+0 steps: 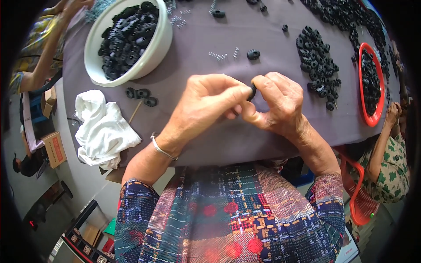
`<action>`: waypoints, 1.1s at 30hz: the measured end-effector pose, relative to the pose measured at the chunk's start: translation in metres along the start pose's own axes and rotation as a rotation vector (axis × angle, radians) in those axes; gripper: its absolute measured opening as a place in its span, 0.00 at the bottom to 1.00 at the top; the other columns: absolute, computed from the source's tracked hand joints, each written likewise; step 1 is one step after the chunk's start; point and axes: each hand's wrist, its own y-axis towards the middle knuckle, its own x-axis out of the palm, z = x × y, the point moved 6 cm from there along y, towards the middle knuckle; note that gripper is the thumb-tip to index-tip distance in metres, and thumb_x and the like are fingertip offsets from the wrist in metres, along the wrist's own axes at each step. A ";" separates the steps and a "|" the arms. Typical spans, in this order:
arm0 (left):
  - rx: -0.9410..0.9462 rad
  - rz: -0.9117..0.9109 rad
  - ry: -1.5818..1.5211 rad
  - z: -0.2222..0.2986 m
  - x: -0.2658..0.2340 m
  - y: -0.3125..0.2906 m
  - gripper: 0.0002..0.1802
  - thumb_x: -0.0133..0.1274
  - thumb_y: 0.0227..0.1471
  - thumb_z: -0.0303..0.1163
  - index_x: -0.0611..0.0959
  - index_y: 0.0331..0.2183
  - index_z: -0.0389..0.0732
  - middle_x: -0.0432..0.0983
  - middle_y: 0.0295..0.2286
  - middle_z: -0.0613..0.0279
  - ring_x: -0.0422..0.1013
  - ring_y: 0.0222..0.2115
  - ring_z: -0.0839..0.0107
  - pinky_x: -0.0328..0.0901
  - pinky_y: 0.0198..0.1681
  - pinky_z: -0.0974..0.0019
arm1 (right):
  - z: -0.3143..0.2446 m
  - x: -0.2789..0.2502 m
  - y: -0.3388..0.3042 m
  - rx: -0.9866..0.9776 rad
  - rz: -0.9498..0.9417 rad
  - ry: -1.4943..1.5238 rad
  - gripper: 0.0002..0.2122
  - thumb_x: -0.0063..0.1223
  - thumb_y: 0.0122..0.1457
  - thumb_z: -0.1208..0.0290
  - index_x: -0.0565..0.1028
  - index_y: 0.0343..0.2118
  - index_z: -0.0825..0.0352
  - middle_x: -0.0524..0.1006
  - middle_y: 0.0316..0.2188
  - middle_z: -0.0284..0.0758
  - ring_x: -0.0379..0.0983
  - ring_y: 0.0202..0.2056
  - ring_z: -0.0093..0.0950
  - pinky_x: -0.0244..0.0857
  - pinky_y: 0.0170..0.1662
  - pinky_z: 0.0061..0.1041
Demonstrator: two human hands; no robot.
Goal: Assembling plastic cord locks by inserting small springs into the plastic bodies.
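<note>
Head view: a small black ring-shaped part, mostly hidden, sits pinched between both hands above a grey-purple table. Left hand and right hand press together, fingertips gripping it. A white bowl of similar black parts stands upper left; a loose pile lies right.

Bare cloth between white bowl and black-ring pile.

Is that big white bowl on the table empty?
No, the white bowl at the upper left of the table is heaped nearly to its rim with small black ring-shaped parts.
</note>
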 end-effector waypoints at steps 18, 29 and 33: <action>0.383 0.041 0.447 0.000 0.017 -0.003 0.11 0.57 0.44 0.32 0.79 0.27 0.32 0.74 0.19 0.52 0.73 0.20 0.64 0.67 0.26 0.62 | 0.020 -0.015 0.011 0.103 0.037 0.217 0.17 0.52 0.43 0.85 0.74 0.40 0.72 0.71 0.25 0.35 0.66 0.23 0.23 0.63 0.27 0.20; 0.952 0.281 0.566 0.048 0.006 -0.031 0.10 0.60 0.42 0.20 0.81 0.31 0.36 0.77 0.28 0.57 0.74 0.24 0.73 0.71 0.26 0.72 | 0.029 -0.009 0.009 0.170 0.049 0.115 0.08 0.54 0.47 0.87 0.74 0.31 0.71 0.71 0.20 0.35 0.64 0.16 0.23 0.61 0.20 0.22; 1.146 0.756 0.713 0.097 -0.042 -0.056 0.08 0.59 0.44 0.21 0.82 0.31 0.39 0.78 0.28 0.59 0.75 0.25 0.73 0.68 0.25 0.72 | 0.031 -0.011 0.007 0.193 0.048 0.128 0.07 0.53 0.48 0.87 0.74 0.31 0.71 0.71 0.20 0.35 0.64 0.16 0.22 0.60 0.20 0.23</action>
